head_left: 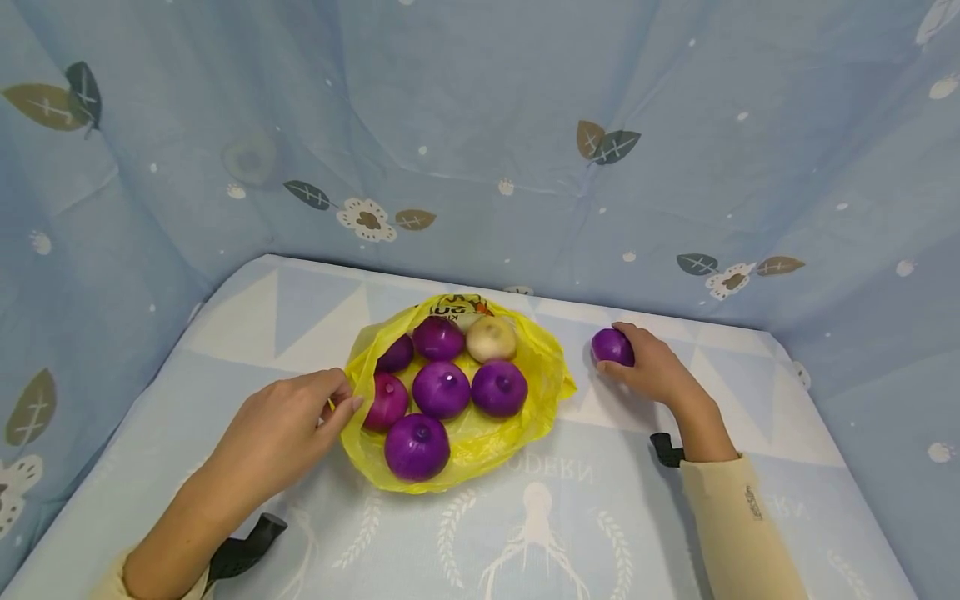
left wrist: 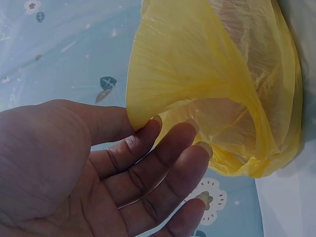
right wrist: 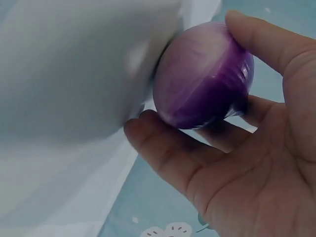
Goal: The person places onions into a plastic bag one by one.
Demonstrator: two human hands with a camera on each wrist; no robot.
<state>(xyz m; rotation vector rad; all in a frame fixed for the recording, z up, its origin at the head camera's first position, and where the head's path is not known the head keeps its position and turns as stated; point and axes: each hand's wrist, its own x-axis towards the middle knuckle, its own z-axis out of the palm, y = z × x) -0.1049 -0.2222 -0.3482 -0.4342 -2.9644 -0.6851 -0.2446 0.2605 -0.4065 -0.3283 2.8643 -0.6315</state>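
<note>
A yellow plastic bag lies wide at the mouth on the table, with several purple onions and one pale, cream-coloured onion inside. At its left rim, my left hand pinches the plastic between thumb and forefinger; the left wrist view shows the other fingers loosely bent beside the bag. To the right of the bag, my right hand grips a single purple onion. In the right wrist view, thumb and fingers curve round this onion, which is at or very near the table surface.
A pale blue and white patterned cloth covers the table. Behind and at both sides hangs a blue curtain with leaves and flowers. Black wrist straps show at both wrists.
</note>
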